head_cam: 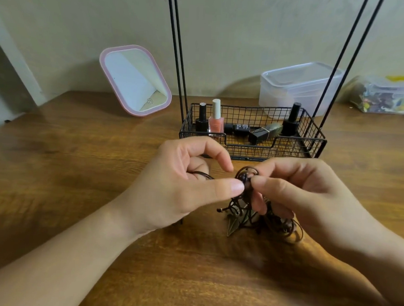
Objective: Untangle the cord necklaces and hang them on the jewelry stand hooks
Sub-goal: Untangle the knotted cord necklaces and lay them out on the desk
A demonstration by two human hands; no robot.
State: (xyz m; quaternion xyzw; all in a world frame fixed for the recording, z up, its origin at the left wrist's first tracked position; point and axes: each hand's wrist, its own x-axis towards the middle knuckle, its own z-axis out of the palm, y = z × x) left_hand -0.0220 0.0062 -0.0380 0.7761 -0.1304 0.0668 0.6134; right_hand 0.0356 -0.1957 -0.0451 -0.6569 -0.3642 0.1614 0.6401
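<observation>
A tangle of dark brown cord necklaces (245,179) is held just above the wooden table. My left hand (180,187) pinches one side of the knot with its thumb, and a cord loop runs under its fingers. My right hand (295,189) pinches the other side, with more cords bunched under its fingers. A bronze leaf-shaped pendant (233,225) hangs below onto the table. The black wire jewelry stand (251,146) sits right behind my hands, and its thin uprights rise out of the frame, so its hooks are hidden.
The stand's basket holds several nail polish bottles (216,120). A pink-framed mirror (134,80) leans against the wall at back left. A clear plastic box (297,85) and a bag of small items (389,95) stand at back right. The wooden table (77,169) spreads around my hands.
</observation>
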